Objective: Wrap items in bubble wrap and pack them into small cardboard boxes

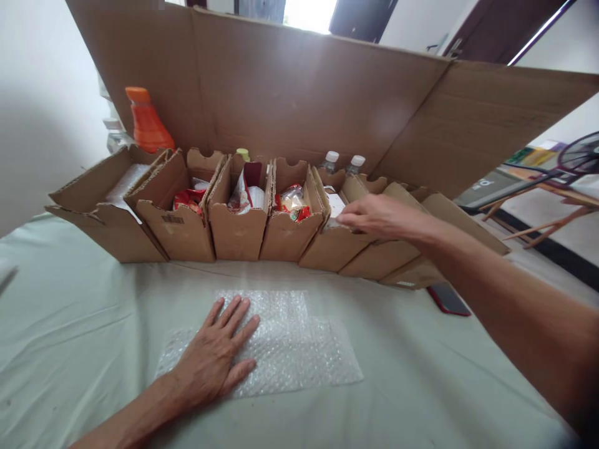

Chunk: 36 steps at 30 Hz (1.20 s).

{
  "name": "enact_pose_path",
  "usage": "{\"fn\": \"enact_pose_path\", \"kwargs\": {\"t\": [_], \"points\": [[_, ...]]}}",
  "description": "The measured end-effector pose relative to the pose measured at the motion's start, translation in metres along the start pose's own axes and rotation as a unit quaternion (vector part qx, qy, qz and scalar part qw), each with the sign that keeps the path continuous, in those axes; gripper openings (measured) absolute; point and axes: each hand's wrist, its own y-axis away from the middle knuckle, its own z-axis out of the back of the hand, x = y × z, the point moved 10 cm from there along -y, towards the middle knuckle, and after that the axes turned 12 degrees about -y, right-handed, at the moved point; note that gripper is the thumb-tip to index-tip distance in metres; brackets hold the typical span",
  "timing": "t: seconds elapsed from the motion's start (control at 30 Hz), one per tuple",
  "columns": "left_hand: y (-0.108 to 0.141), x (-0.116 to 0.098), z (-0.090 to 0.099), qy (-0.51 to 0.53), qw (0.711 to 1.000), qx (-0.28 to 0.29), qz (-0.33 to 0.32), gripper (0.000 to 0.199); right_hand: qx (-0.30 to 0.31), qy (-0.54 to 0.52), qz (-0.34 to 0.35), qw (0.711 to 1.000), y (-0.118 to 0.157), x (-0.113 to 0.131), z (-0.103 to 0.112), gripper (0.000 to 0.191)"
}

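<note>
My left hand (218, 355) lies flat with its fingers spread on a sheet of clear bubble wrap (299, 358), which rests on the pale green cloth. My right hand (369, 216) reaches into a cardboard box (327, 249), right of the middle of the row. Its fingers are pressed together at something white (336, 202) inside that box; what they grip, if anything, is hidden. Just left of it, another box (285, 240) holds red and clear packets (294, 202).
More cardboard bins (189, 240) line the back of the cloth (70, 324), before a tall cardboard panel (290, 93). Behind the bins stand an orange bottle (148, 125) and white-capped bottles (355, 164). A dark phone-like object (448, 299) lies under my right forearm.
</note>
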Motion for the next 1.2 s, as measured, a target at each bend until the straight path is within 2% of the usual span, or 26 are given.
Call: {"fn": "enact_pose_path", "kwargs": {"t": [0.07,0.17,0.2,0.23,0.27,0.33,0.4,0.47,0.53,0.6,0.67,0.7,0.73,0.77,0.87,0.93,1.0,1.07,1.13,1.2], "points": [[0.0,0.001,-0.003,-0.005,1.0,0.0,0.0,0.068,-0.025,0.022,-0.021,0.999,0.026,0.006,0.036,0.027],[0.001,0.003,0.003,-0.009,0.999,-0.04,0.002,0.072,-0.156,-0.014,-0.023,0.987,0.087,0.017,0.098,0.035],[0.002,0.003,0.01,-0.006,0.998,-0.065,0.006,0.072,-0.181,-0.061,-0.02,0.981,0.109,0.018,0.105,0.036],[0.004,0.003,0.02,0.004,0.996,-0.091,0.014,0.072,-0.185,-0.127,-0.017,0.974,0.128,0.017,0.103,0.038],[0.007,0.004,0.032,0.023,0.993,-0.115,0.027,0.071,-0.177,-0.201,-0.018,0.963,0.146,0.014,0.092,0.04],[0.012,0.003,0.057,0.103,0.984,-0.135,0.057,0.07,-0.144,-0.349,-0.031,0.925,0.172,0.009,0.052,0.041],[0.014,-0.003,0.074,0.23,0.963,-0.112,0.087,0.073,-0.119,-0.482,-0.046,0.867,0.189,0.008,0.0,0.04],[0.012,-0.017,0.082,0.373,0.918,-0.08,0.107,0.08,-0.092,-0.595,-0.067,0.796,0.201,0.014,-0.055,0.039],[0.008,-0.032,0.083,0.52,0.842,-0.081,0.118,0.084,-0.051,-0.681,-0.103,0.723,0.211,0.026,-0.113,0.039],[0.006,-0.039,0.076,0.65,0.738,-0.114,0.143,0.082,-0.006,-0.736,-0.145,0.661,0.225,0.041,-0.163,0.039],[0.011,-0.035,0.06,0.72,0.641,-0.159,0.213,0.076,0.044,-0.763,-0.167,0.623,0.241,0.057,-0.2,0.04],[0.016,-0.032,0.052,0.73,0.608,-0.177,0.255,0.073,0.065,-0.762,-0.168,0.622,0.249,0.063,-0.212,0.041],[0.02,-0.028,0.045,0.729,0.588,-0.191,0.294,0.069,0.078,-0.749,-0.165,0.636,0.256,0.066,-0.219,0.043],[0.024,-0.026,0.04,0.724,0.576,-0.199,0.323,0.064,0.082,-0.724,-0.157,0.666,0.262,0.066,-0.222,0.047],[0.028,-0.025,0.034,0.71,0.58,-0.188,0.352,0.047,0.051,-0.616,-0.128,0.776,0.267,0.059,-0.214,0.078],[0.026,-0.032,0.032,0.715,0.591,-0.156,0.34,0.041,0.024,-0.572,-0.123,0.811,0.262,0.056,-0.205,0.088],[0.026,-0.038,0.03,0.728,0.59,-0.137,0.321,0.041,-0.007,-0.571,-0.133,0.81,0.255,0.052,-0.198,0.068],[0.029,-0.039,0.028,0.754,0.562,-0.146,0.306,0.056,-0.044,-0.596,-0.14,0.789,0.249,0.048,-0.19,0.037],[0.032,-0.041,0.023,0.795,0.508,-0.145,0.297,0.075,-0.09,-0.62,-0.141,0.766,0.25,0.043,-0.178,0.021],[0.035,-0.046,0.018,0.841,0.445,-0.129,0.278,0.085,-0.136,-0.616,-0.145,0.762,0.258,0.039,-0.161,0.017]]}}
